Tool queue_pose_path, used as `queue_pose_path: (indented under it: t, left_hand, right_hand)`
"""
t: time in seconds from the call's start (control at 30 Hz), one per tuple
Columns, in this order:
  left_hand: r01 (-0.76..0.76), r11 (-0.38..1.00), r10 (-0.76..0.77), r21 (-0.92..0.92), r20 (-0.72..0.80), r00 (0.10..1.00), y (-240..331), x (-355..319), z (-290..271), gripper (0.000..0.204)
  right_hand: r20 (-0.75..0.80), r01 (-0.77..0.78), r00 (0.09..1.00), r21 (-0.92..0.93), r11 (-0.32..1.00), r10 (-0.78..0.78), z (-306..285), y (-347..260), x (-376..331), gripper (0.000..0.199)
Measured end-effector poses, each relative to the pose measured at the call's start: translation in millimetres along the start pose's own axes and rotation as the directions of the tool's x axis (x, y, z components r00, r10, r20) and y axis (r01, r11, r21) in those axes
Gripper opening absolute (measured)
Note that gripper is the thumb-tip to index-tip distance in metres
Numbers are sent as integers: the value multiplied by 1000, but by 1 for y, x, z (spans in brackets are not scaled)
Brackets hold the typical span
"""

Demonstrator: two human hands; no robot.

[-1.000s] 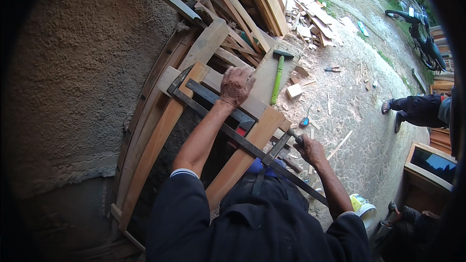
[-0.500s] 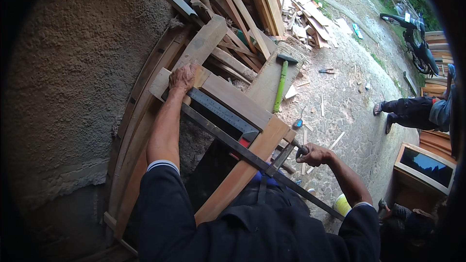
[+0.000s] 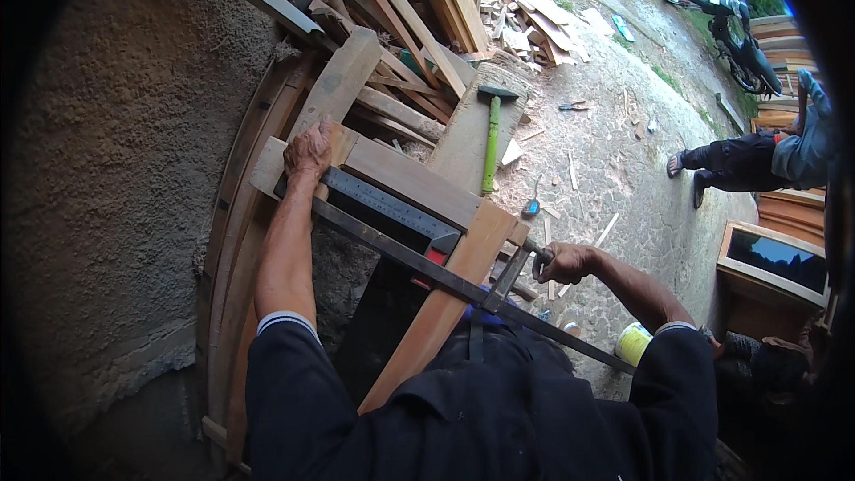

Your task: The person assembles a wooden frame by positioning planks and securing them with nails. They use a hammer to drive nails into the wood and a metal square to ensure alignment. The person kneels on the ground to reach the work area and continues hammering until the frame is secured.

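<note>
A wooden frame lies before me, with a long dark bar clamp across it. My left hand is closed over the frame's far left corner, by the clamp's far end, which the wrist partly hides. My right hand is closed round the handle of the clamp's screw. That screw bears toward a small wood block beside the near rail. Along the frame's inner side sits a metal square with a red-marked stock.
A green-handled hammer rests on a plank to the right. Pliers, a blue tape measure and scraps lie on the ground. A rough wall rises at left. Another person stands at right, near a motorbike.
My view has shifted, so the surroundings sit farther left in it. The right hand's fingers have turned slightly on the screw handle. My left hand keeps its place on the corner.
</note>
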State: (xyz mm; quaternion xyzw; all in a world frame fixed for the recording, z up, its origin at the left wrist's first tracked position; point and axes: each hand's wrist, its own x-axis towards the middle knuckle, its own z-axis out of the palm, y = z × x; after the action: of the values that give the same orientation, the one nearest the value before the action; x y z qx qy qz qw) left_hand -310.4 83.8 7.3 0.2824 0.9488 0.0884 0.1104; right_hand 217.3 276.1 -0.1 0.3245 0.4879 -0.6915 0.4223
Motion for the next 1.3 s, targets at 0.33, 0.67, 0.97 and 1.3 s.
queue_pose_path:
  t: [0.33,0.67,0.97,1.3]
  left_hand:
    - [-59,997,59,47,1,998,-6,3,10,77]
    - [-31,996,30,85,12,999,0,1,5,77]
    - [-19,998,17,68,22,1000,3,-2,3,76]
    - [-11,999,11,38,4,1000,4,-5,3,72]
  right_hand:
    - [-729,-182,427,-650,738,-536,55,43,36,31]
    - [-687,-13,475,-630,777,-549,53,39,19,44]
    - [-200,22,979,-138,990,-49,10,11,6,15]
    - [-842,-290,302,-528,798,-447,66,41,38,36]
